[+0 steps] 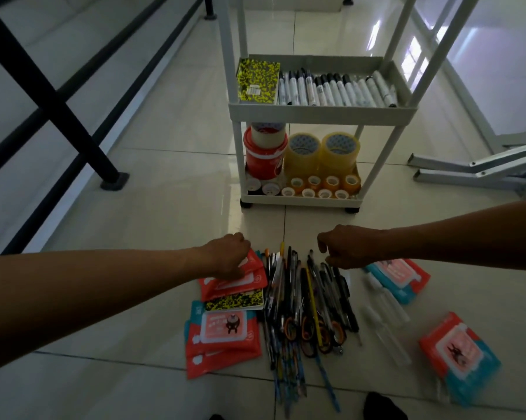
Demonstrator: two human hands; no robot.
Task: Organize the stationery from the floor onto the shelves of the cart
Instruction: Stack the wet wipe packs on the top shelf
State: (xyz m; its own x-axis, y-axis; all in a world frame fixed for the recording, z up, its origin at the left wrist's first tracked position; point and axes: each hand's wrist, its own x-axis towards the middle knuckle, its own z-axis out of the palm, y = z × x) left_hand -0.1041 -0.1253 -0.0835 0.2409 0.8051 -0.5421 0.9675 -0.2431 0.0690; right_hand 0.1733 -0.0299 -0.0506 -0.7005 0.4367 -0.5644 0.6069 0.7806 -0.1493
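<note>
Head view: left hand (225, 256) grips wipes pack (234, 280); right hand (351, 247) curled, empty.

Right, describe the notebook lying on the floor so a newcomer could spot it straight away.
Start at the pile of pens and scissors on the floor in front of the white cart. Just left of that pile lie red wipe packs, and the notebook rests on top of them, near the left hand. Its yellow-and-black speckled cover sets it apart from the red packs around it.
</note>
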